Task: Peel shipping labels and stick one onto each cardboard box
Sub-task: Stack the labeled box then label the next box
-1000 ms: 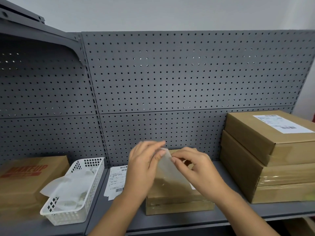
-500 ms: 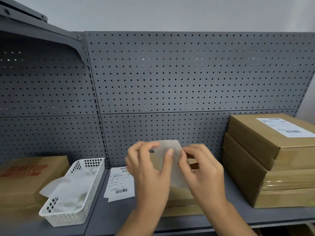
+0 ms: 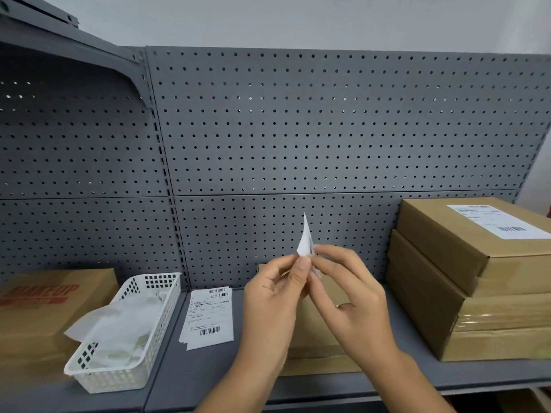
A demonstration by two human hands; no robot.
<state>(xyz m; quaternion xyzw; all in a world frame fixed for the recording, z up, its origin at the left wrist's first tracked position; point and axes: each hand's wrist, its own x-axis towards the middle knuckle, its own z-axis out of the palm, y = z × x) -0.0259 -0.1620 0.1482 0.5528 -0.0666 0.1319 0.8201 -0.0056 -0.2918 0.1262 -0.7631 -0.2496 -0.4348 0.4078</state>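
The left hand (image 3: 274, 293) and right hand (image 3: 351, 299) both pinched the label (image 3: 305, 242) above the box (image 3: 313, 335), seemingly mid-peel, so next it likely needed pulling free and pressing flat onto that box.

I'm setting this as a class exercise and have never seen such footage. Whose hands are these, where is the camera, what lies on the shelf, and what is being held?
There is no machine here. A person wears a camera on the head, looking down at their own hands. The left hand and right hand pinch a shipping label above a plain cardboard box. On the grey shelf lie a pile of labels, a white basket of pale sheets, and stacked boxes, the top one already labelled.
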